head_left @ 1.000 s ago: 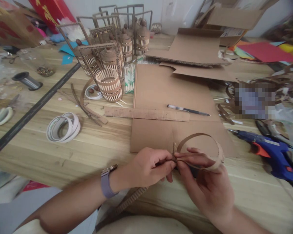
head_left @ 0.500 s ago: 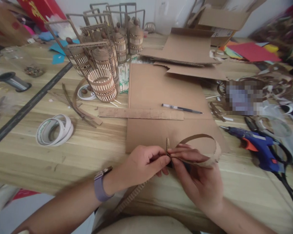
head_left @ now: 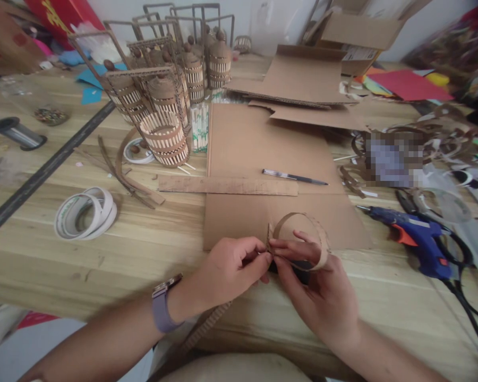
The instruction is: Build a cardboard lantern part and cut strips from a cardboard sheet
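Observation:
A cardboard strip is bent into an upright loop over the fingers of my right hand. My left hand, with a watch on its wrist, pinches the strip where a short end stands up between the hands. My right thumb and fingers are closed on the strip close to my left fingertips. A ridged tail of cardboard hangs below my left forearm toward my lap. Just beyond both hands lies a flat cardboard sheet. Something dark under my right fingers is mostly hidden.
A blue glue gun lies at the right with its cable. A pen and a long cardboard piece rest on the sheet. White tape rolls sit left. Several stick-and-cardboard lanterns stand behind an open stick basket.
The strip's loop has become smaller and rounder, drawn in toward my left hand. One of my right fingers has lifted inside it. Both hands keep their pinch.

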Available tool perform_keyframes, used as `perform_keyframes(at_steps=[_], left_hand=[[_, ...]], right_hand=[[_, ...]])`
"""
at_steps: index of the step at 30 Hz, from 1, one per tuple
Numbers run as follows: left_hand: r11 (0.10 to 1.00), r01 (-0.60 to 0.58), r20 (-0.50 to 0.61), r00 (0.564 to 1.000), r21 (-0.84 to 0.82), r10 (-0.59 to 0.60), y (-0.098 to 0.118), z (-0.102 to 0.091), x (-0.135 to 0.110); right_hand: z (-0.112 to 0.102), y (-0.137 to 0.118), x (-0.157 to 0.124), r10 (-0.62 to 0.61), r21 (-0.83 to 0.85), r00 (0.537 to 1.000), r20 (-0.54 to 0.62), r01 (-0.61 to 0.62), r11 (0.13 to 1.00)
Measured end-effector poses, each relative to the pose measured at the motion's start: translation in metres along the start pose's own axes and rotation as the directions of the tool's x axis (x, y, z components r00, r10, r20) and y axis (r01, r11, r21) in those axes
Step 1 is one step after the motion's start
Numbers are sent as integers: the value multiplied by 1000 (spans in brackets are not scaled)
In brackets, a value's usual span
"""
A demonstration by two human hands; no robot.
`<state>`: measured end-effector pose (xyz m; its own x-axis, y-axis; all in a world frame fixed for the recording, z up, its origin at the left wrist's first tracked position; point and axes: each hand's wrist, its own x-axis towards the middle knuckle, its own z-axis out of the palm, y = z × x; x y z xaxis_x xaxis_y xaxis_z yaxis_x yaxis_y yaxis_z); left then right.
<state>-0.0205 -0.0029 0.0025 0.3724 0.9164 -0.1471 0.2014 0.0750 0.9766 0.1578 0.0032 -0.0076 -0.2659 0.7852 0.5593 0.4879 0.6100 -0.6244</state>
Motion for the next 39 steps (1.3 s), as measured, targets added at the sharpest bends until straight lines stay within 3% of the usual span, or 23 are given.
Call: perform_keyframes(at_steps=[6,18,22,28,39], left_hand=[[999,36,-7,999,-26,-36,0,1,1],[999,23,36,999,-42,-21,2,-1,0],[987,55,46,998,-148,-48,2,-1,0],[993,45,34,999,-113,-41,-1,-2,1],[999,34,34,999,-41,-32,3,-1,1]], right_hand=[[0,0,-1,-9,-27,999,39,10,1000],[-3,-6,4,113,56,993,-30,-111,992],[-4,-7,7,64,96,998,-13,-62,993],[-2,-4,4,-43,4,999,27,42,999],[-2,-8,3,9,-46,1000,17,-8,999]])
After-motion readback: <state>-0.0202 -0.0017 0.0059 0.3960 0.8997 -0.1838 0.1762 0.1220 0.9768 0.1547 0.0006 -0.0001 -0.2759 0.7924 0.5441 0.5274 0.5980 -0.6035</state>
